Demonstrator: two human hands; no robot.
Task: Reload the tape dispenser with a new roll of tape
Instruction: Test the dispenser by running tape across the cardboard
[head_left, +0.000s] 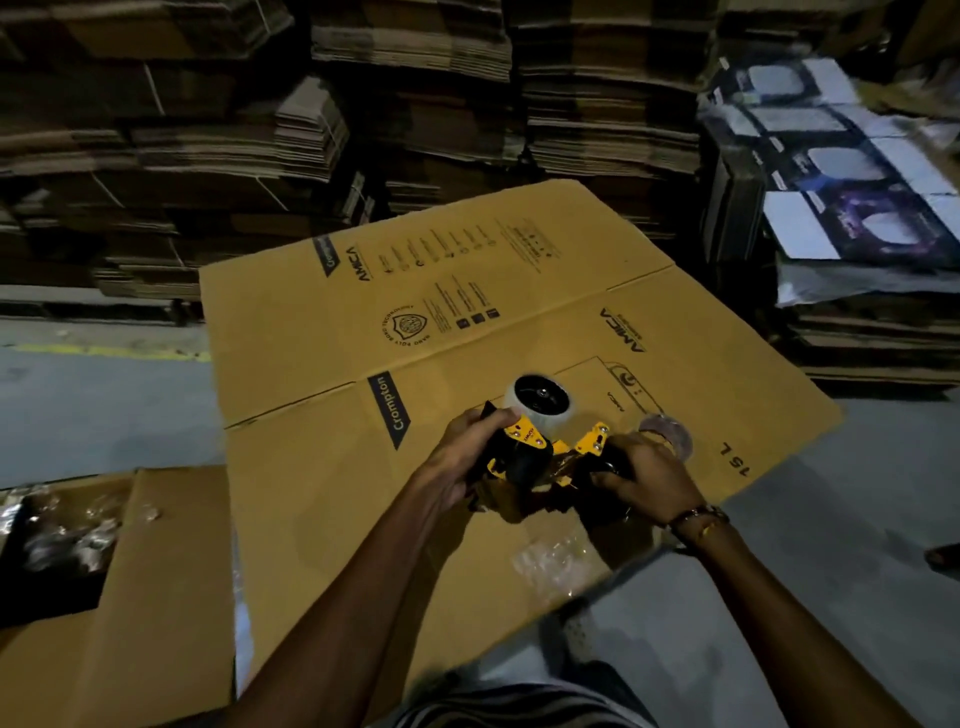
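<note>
Flattened carton on the floor serves as the work surface; stacks of flat cardboard stand well beyond it, an open box sits at its left edge, and crumpled clear film plus what looks like a spent tape core lie on it, the core just beside the hands but not blocking them. Above the carton's near half, the tape dispenser is held up off it so both sides stay reachable. Left hand is curled tight round the dispenser body to steady it, new roll already on the hub at its top; right hand pinches the yellow front end, probably to thread the tape.
</note>
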